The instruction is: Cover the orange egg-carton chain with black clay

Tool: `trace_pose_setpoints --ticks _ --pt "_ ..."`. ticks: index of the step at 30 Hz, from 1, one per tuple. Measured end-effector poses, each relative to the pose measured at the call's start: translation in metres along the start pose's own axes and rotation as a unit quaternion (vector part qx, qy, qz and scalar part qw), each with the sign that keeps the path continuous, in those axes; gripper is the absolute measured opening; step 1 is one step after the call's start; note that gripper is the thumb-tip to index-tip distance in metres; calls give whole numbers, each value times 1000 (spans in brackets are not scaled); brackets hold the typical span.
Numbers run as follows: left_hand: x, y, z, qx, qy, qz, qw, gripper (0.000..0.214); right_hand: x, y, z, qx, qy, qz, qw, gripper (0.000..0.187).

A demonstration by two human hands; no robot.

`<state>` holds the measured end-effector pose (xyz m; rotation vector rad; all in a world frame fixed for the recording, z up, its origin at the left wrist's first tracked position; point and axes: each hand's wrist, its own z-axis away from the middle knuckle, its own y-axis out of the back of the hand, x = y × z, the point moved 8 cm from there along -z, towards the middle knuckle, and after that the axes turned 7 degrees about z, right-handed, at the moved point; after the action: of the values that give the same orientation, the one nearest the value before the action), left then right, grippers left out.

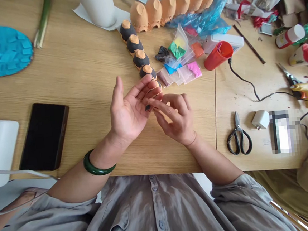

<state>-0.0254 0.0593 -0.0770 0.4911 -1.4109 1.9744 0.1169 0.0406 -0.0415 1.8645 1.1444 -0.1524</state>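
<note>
My left hand (129, 110) is turned palm up with its fingers stretched out and the thumb raised apart. A small lump of black modelling clay (148, 107) shows at the fingertips of my right hand (177, 115), against the left fingers. The right index finger reaches out and its other fingers are bent. Just beyond my hands runs a row of orange egg-carton cups (140, 59) with black clay around their sides and orange tops. My fingers cover its near end. Farther back lies a second row of plain orange cups (168, 8).
Bags of coloured clay (186, 73) lie beyond my right hand, beside a red cup (218, 56). Scissors (239, 136), a white charger (260, 120) and a glue gun (304, 89) with its cord are rightward. Leftward are a black phone (44, 136) and a blue oval (2, 50).
</note>
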Motion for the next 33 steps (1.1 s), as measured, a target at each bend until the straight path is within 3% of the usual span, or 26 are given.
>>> trace_pose_setpoints --ticks 3,7,9,11,13,15,19,25,29,33 --pt "-2 -3 1 -48 -22 -39 998 58 3 -12 3 -51 -16 -6 999 24" --pt "-3 -8 5 -67 -58 -65 994 57 8 -12 4 -18 -75 -117 990 17" --pt "1 -7 7 -54 -109 -116 986 45 20 -15 6 6 -171 -234 957 21" --pt "9 -7 11 -35 -175 -190 965 34 30 -22 10 18 -254 -338 906 28" --pt "12 -8 15 -24 -210 -248 945 29 35 -27 12 26 -288 -397 871 32" --pt "10 -10 16 -27 -199 -272 941 34 36 -27 11 39 -282 -419 862 31" --pt "6 -12 15 -30 -167 -288 942 40 33 -21 9 53 -246 -412 876 23" --pt "11 -8 14 3 -197 -303 933 37 26 -10 6 41 -200 -297 933 20" --pt "10 -6 13 6 -196 -306 932 39 17 -1 1 37 -136 -219 965 9" --pt "8 -6 11 -5 -188 -312 931 44 12 6 -1 59 -92 -201 974 9"
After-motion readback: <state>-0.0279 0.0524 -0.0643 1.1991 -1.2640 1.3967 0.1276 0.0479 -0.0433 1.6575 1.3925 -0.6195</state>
